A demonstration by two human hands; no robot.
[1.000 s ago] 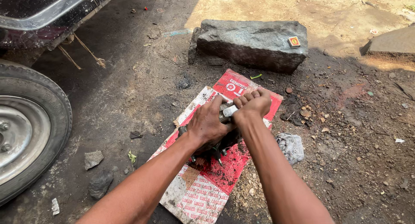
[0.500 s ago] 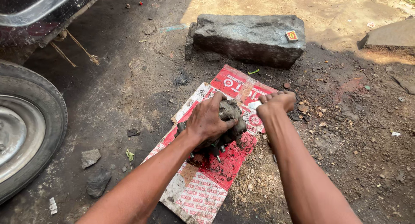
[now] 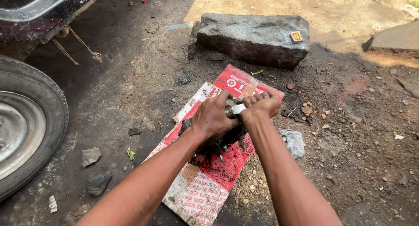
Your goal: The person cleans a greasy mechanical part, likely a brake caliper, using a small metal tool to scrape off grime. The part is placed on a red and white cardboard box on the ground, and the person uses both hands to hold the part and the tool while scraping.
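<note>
A dark, greasy metal part (image 3: 218, 144) lies on a red and white cardboard sheet (image 3: 208, 182) spread on the dirt. My left hand (image 3: 213, 119) presses down on top of the part and covers most of it. My right hand (image 3: 262, 105) is closed in a fist around a small pale tool (image 3: 238, 108), whose tip sticks out toward the left hand, right above the part. What kind of tool it is cannot be made out.
A large grey stone block (image 3: 253, 37) lies beyond the cardboard with a small matchbox (image 3: 296, 36) on it. A car tyre (image 3: 30, 125) and bumper (image 3: 39, 12) stand at the left. A grey rag (image 3: 293, 142) lies right of the cardboard. Small stones (image 3: 91, 156) dot the dirt.
My right hand has swung back left from beside the part to against my left hand, over the part. The left hand has stayed on the part.
</note>
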